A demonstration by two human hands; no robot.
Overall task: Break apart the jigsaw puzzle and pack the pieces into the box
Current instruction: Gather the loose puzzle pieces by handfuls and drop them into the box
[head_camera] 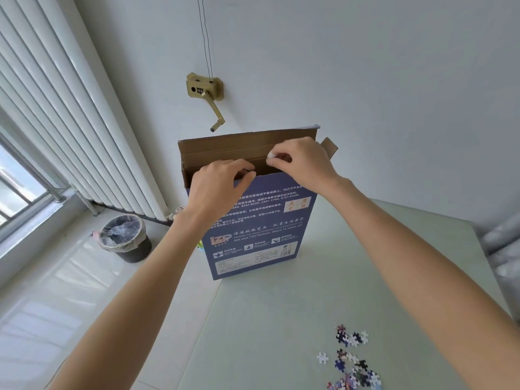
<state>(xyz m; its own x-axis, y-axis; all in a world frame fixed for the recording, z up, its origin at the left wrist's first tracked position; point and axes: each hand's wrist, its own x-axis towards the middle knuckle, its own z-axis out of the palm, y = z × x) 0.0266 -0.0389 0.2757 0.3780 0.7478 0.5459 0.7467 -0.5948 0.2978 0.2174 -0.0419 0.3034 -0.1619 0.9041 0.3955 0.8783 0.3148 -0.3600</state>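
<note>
Blue puzzle box [261, 229] printed "Net size 700*500mm" stands upright on pale worktop [281, 319]; left hand [222, 181] grips its open rim, right hand [298, 161] pinches a white piece [271, 156]; loose puzzle pieces [351, 358] near right

Box [253, 229] interior hidden behind both hands; loose puzzle pieces [351, 361] cut off at bottom edge.

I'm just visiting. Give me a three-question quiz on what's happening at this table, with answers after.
1. True or false: the tall blue cardboard puzzle box stands upright with its top flap open.
2. Which hand holds the box's front edge? A. left hand B. right hand
3. Fill in: the loose jigsaw pieces lie on the pale green ____.

Key: 1 true; 2 A, while the right hand pinches something small and white over the opening; 3 table.
</note>
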